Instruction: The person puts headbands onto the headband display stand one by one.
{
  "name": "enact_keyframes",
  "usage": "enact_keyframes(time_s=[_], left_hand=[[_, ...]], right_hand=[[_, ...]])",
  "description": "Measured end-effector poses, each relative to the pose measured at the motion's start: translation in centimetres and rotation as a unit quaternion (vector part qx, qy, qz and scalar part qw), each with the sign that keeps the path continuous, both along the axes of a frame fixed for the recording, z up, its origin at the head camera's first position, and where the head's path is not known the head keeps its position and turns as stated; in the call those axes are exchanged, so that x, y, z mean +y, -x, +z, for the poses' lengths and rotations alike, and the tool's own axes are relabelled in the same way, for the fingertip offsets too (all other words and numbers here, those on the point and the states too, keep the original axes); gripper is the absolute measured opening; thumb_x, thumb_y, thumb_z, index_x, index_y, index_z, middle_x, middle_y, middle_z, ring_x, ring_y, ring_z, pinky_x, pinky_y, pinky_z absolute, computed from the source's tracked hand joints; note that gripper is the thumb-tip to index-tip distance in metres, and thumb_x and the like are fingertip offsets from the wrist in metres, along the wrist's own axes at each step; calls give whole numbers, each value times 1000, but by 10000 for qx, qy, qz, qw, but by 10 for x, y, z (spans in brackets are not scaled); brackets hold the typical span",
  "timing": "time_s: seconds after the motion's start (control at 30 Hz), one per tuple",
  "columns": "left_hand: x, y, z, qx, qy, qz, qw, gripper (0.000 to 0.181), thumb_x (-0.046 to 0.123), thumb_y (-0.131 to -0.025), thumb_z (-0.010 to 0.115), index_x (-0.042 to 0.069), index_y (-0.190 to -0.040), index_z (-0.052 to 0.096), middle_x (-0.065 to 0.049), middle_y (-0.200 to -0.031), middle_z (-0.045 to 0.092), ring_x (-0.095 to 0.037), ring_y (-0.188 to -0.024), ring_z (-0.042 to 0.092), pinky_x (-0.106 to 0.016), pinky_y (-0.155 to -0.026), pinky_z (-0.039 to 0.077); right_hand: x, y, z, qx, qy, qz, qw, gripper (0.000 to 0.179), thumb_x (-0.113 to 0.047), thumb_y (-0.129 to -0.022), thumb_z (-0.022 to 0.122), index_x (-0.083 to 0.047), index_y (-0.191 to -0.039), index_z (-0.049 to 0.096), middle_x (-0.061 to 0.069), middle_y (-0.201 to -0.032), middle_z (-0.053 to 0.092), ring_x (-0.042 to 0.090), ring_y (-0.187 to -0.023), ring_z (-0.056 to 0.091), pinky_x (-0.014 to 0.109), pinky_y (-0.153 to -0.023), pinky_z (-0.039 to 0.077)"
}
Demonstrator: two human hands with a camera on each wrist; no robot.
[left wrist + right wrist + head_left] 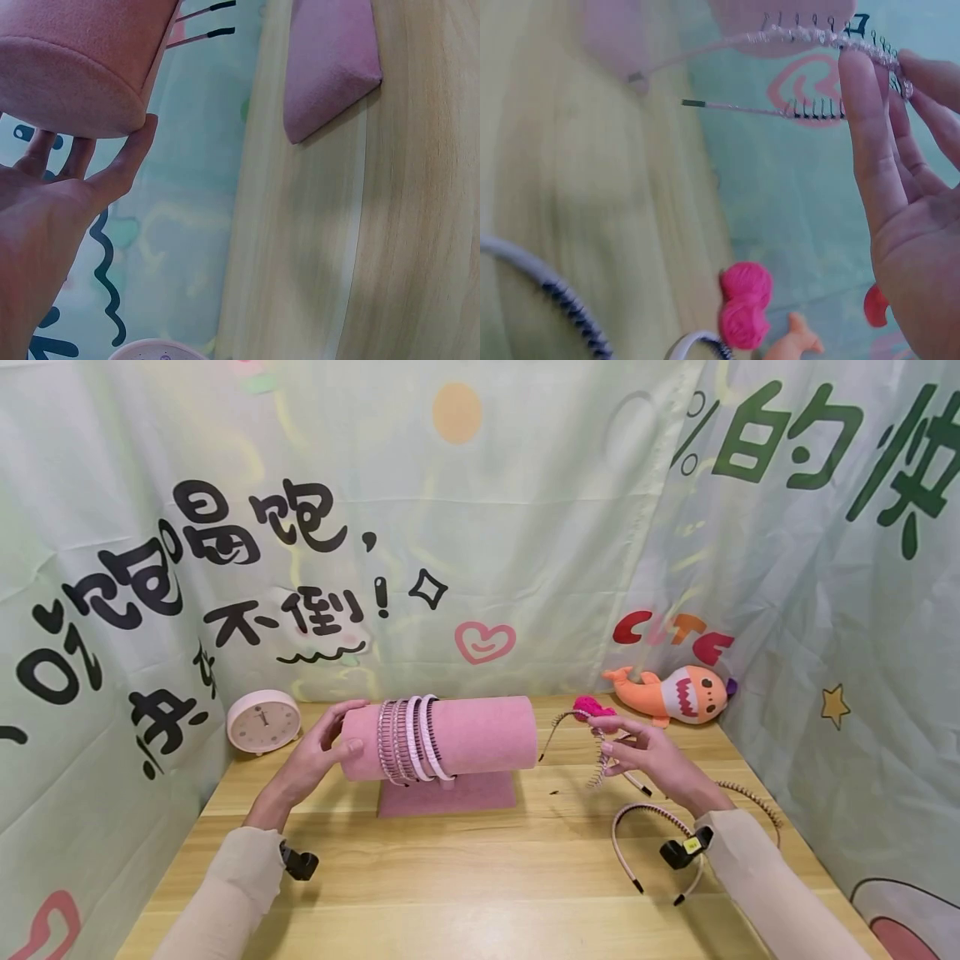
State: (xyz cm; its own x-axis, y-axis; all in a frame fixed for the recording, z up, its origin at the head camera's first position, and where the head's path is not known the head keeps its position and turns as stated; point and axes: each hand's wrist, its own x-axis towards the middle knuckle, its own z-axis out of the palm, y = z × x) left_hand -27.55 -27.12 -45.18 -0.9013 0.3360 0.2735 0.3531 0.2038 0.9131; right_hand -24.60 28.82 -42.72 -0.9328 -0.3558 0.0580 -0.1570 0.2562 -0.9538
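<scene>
A pink padded headband stand (491,735), a horizontal roll on a flat base, stands mid-table with several headbands (415,739) around its left half. My left hand (307,764) holds the roll's left end, thumb in front and fingers behind; in the left wrist view, fingertips (142,135) touch the roll's edge. To the right of the roll, my right hand (660,764) pinches a headband (799,36) with a beaded, wire-toothed band between thumb and fingers. Its dark-tipped ends point toward the stand, raised above the table.
More headbands (618,839) lie on the table at right, partly under my right forearm. A pink round clock (262,722) stands back left. An orange plush shark (648,695) and a bright pink yarn-like thing (587,706) lie back right. Printed cloth (525,560) hangs around the table.
</scene>
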Motion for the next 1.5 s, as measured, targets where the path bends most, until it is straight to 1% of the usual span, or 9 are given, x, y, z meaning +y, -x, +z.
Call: enact_keyframes(time_s=[0.23, 0.33, 0.53, 0.7, 0.87, 1.0, 1.27, 1.4, 1.5], left_hand=[[0, 0, 0, -14, -11, 2, 10000, 61, 11, -108, 63, 15, -165, 42, -7, -162, 47, -14, -146, 46, -21, -110, 46], [0, 1, 0, 5, -20, 1, 10000, 61, 11, -108, 63, 14, -165, 42, -5, -161, 48, -13, -145, 47, -21, -109, 47], [-1, 1, -1, 30, -16, 0, 10000, 60, 11, -108, 62, 14, -165, 42, -4, -160, 49, -13, -145, 47, -20, -109, 47], [-1, 0, -1, 17, -19, 9, 10000, 60, 10, -108, 62, 14, -165, 42, -5, -161, 48, -13, -145, 47, -21, -110, 46], [0, -1, 0, 5, -34, 8, 10000, 61, 11, -108, 62, 15, -165, 42, -6, -163, 47, -12, -146, 46, -21, -111, 45], [0, -1, -1, 30, -15, 3, 10000, 61, 10, -108, 62, 15, -165, 42, -6, -162, 47, -13, -145, 46, -21, -110, 45], [0, 0, -2, 18, -24, -13, 10000, 60, 10, -108, 62, 14, -165, 42, -6, -162, 48, -12, -145, 46, -22, -111, 45], [0, -1, -1, -10, -25, 2, 10000, 61, 11, -108, 62, 14, -165, 41, -8, -163, 47, -12, -146, 45, -21, -111, 45], [0, -2, -1, -11, -22, 9, 10000, 61, 11, -108, 63, 14, -165, 41, -8, -164, 46, -12, -147, 45, -22, -112, 44]], right_hand=[[-14, 5, 14, -1, 93, -243, 9997, 53, -24, -111, 66, -7, -159, 52, 24, -162, 47, 18, -107, 72, 39, -89, 67], [-19, 7, 18, -24, 130, -266, 9996, 59, -28, -110, 68, -4, -161, 49, 23, -160, 50, 18, -111, 73, 40, -90, 67], [-33, 9, 26, -101, 300, -144, 9994, 54, -25, -111, 67, -7, -159, 52, 21, -156, 54, 13, -119, 69, 40, -92, 66], [-43, 10, 30, -184, 330, -132, 9992, 54, -25, -109, 70, -11, -158, 54, 15, -151, 56, 17, -118, 68, 43, -93, 66], [-53, 11, 34, -296, 469, 12, 9985, 58, -24, -108, 71, -7, -159, 51, 20, -158, 51, 19, -118, 67, 43, -94, 66], [-60, 13, 36, -323, 477, 74, 9983, 55, -26, -107, 73, -9, -156, 55, 14, -163, 50, 18, -116, 69, 44, -94, 66], [-76, 18, 35, -174, 462, 248, 9985, 53, -22, -105, 75, -10, -154, 57, 21, -150, 55, 23, -112, 73, 52, -93, 65], [-83, 20, 34, -296, 436, 349, 9980, 57, -24, -105, 76, -18, -157, 54, 16, -147, 52, 26, -118, 70, 57, -95, 64], [-86, 20, 33, -368, 447, 384, 9976, 58, -26, -105, 76, -20, -158, 54, 14, -146, 52, 27, -120, 70, 55, -94, 65]])
